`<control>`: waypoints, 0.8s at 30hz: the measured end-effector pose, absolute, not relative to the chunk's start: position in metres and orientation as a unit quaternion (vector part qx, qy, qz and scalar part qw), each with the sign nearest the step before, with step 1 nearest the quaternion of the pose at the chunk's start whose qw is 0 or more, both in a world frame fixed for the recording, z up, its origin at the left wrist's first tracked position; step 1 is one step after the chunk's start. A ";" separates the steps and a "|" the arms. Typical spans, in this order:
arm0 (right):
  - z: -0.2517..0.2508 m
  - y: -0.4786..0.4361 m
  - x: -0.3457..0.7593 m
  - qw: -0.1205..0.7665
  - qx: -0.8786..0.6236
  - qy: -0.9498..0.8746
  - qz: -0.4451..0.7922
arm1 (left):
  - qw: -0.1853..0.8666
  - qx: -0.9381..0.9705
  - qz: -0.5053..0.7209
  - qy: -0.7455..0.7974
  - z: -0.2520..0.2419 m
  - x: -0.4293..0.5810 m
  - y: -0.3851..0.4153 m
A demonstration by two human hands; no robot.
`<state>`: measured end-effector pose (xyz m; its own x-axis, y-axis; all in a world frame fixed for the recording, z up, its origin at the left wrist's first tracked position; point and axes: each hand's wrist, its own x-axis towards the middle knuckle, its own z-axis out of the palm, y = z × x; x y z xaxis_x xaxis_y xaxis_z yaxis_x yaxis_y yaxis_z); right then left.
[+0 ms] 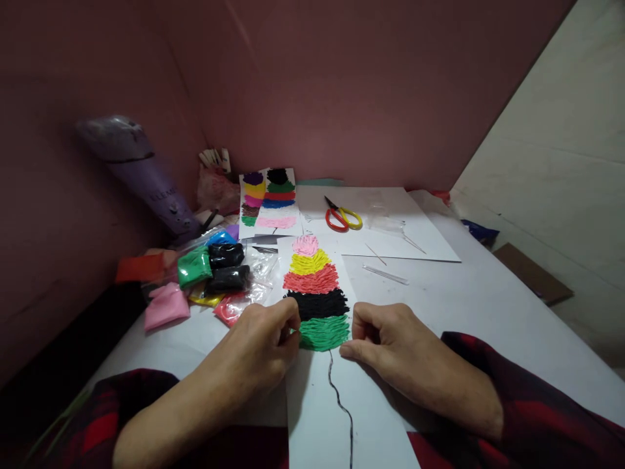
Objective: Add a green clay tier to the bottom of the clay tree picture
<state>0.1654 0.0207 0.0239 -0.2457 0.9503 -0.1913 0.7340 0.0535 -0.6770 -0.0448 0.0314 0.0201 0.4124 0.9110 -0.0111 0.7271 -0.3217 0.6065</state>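
A strip of white paper [336,417] lies in front of me with a black drawn line and stacked clay bands: pink, yellow, red, black and green [323,331]. My left hand [261,348] rests curled at the left edge of the green band, fingertips pinched together beside it. My right hand [390,342] lies on the paper at the band's right edge, fingers curled under, thumb tip touching the sheet. Whether either hand holds a bit of clay is hidden.
Bags of coloured clay [209,270] lie at the left, green, black, pink and red among them. A second clay-banded sheet [268,195] sits at the back. Red and yellow scissors [342,218] rest on a big white sheet [420,241]. A purple wrapped cone [146,176] leans at the wall.
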 end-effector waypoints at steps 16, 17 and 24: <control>0.027 0.020 0.164 0.152 -0.597 -0.710 0.340 | 0.345 0.785 0.194 0.477 0.015 -0.034 0.027; 0.027 0.020 0.164 0.151 -0.597 -0.710 0.341 | 0.343 0.785 0.188 0.480 0.016 -0.033 0.027; 0.026 0.020 0.165 0.157 -0.595 -0.709 0.345 | 0.327 0.782 0.152 0.508 0.024 -0.032 0.026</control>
<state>0.1645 0.0203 0.0257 -0.2426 0.9517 -0.1880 0.7351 0.0539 -0.6758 -0.0323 0.0263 0.0238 0.4372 0.8944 -0.0944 0.6953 -0.2696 0.6663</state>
